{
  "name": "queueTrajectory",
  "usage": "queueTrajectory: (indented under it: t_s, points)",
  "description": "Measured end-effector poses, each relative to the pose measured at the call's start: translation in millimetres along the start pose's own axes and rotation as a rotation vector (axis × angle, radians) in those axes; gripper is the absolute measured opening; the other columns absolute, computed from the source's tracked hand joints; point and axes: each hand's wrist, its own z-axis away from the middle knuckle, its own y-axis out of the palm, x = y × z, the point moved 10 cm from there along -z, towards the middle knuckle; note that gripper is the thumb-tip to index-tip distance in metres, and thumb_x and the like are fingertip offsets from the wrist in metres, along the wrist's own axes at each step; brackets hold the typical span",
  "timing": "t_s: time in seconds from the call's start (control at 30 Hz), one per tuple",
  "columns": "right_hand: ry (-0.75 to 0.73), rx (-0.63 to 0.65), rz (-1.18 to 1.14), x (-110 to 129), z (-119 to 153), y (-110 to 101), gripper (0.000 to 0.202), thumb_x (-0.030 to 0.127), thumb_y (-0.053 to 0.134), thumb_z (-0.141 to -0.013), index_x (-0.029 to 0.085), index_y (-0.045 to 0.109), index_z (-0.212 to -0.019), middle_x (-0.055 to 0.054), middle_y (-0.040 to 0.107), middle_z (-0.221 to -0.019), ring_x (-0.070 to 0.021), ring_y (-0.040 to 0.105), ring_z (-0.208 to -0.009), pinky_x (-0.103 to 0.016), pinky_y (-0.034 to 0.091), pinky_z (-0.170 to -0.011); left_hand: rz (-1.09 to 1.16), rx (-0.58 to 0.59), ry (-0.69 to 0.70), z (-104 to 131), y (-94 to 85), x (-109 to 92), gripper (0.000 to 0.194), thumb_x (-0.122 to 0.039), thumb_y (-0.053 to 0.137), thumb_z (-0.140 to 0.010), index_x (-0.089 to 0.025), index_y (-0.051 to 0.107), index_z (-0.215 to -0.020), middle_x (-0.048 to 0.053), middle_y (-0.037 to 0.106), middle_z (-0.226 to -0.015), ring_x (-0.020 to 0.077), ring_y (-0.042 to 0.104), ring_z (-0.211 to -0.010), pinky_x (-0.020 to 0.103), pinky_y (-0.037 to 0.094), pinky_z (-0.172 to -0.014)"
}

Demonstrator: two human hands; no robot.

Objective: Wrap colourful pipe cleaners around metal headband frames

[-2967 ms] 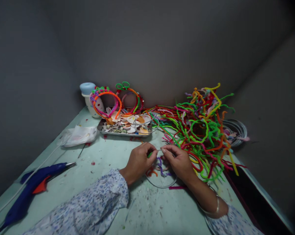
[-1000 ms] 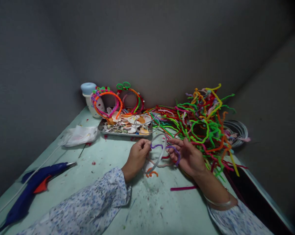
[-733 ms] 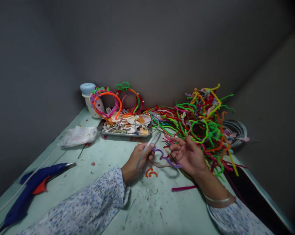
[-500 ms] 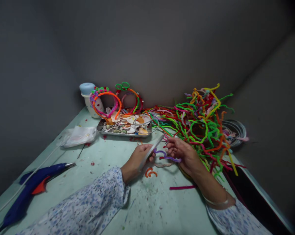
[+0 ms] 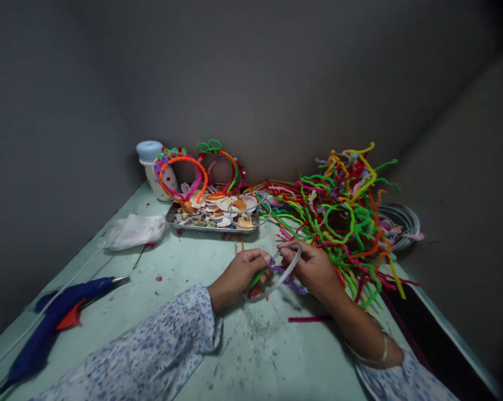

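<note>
A plain whitish headband (image 5: 293,267) is held over the table, its curve bowed toward me. My left hand (image 5: 238,277) is closed in a pinch at the band's left side. My right hand (image 5: 318,272) is closed on its upper right part, thumb and fingertips together. Below and behind the band a bent purple pipe cleaner (image 5: 297,288) shows. A green fuzzy piece (image 5: 257,277) is at my left fingers, and I cannot tell whether they grip it. Orange bits lie partly hidden beneath the band. A magenta pipe cleaner (image 5: 309,319) lies nearer me.
A metal tray (image 5: 209,228) of shells stands ahead, with finished fuzzy headbands (image 5: 183,160) behind it and a lidded cup (image 5: 151,167) at left. Tangled pipe cleaners (image 5: 338,214) fill the right. A blue glue gun (image 5: 63,306) and a plastic bag (image 5: 136,233) lie left.
The headband has turned from nearly edge-on to show its curve. My right hand has moved in and taken hold of it. A green piece now shows at my left fingers.
</note>
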Motion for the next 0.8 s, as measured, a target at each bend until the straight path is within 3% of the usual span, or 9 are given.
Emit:
queueTrajectory:
  t_s: [0.4,0.8]
  points:
    - [-0.017,-0.007,0.074,2,1,1,0.022,0.041,0.067,-0.078,0.02,0.072,-0.076,0.0,0.064,-0.061,-0.0153,0.055,-0.053,-0.025,0.043,-0.048,-0.1,-0.007,-0.073,2,-0.4,4,0.029,-0.043,0.067,-0.073,-0.015,0.059,-0.078,-0.002,0.056,-0.061,0.0066,0.044,-0.045,0.019,0.032,-0.044]
    - [-0.007,0.019,0.069,15,4,6,0.022,0.041,0.066,-0.077,0.019,0.068,-0.072,0.002,0.057,-0.054,-0.0124,0.049,-0.047,-0.024,0.039,-0.045,-0.211,0.008,0.041,4,8.0,-10,0.032,-0.045,0.065,-0.073,-0.016,0.052,-0.067,-0.003,0.048,-0.056,0.008,0.042,-0.05,0.021,0.032,-0.049]
